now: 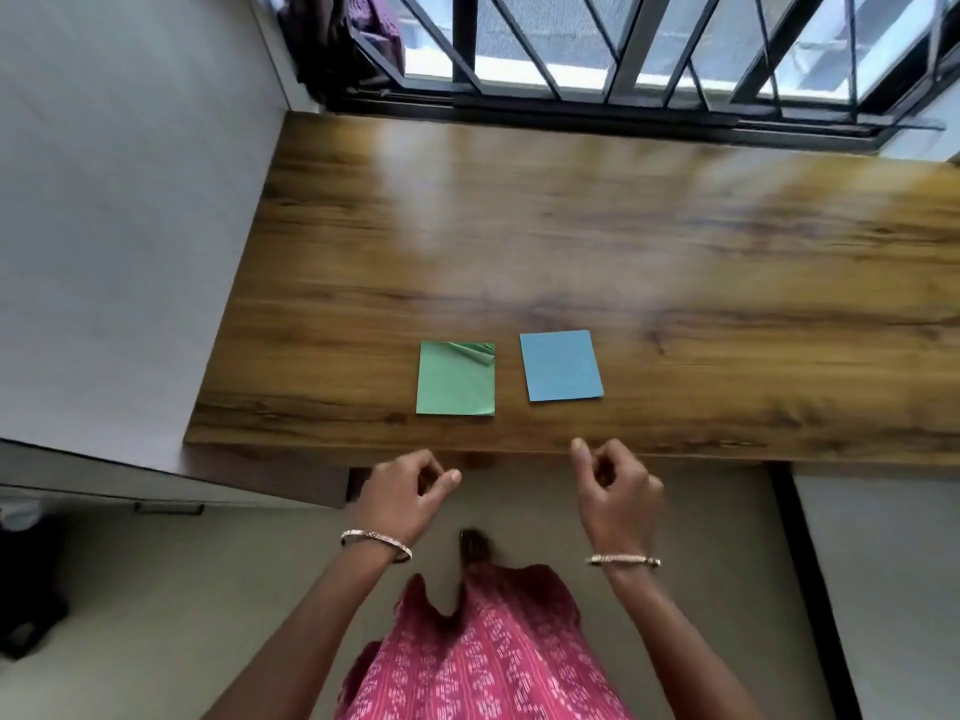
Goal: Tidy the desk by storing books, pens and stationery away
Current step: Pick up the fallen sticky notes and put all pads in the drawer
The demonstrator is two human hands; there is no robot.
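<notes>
Left hand (402, 491) and right hand (615, 488) hover just short of desk (571, 226) front edge, fingers loosely curled, holding nothing. Green note pad (454, 381) lies straight ahead of left hand (top corner curled up). Blue note pad (561, 366) lies ahead of right hand, slightly inboard. Pads lie apart.

Desk (571, 241), ahead of your hands: top was wood-grain, smooth and glossy, and threw back window light.
Green pad (452, 381), just beyond your left hand (410, 491): was matt paper, with one corner curled.
Blue pad (561, 366), beyond your right hand (615, 491): was matt paper, flat.
Bangles (376, 544), on your wrists: looked like shiny metal.
Garment (483, 662), below your hands: was printed cloth.
Window grille (464, 39), far beyond: was dark metal.
</notes>
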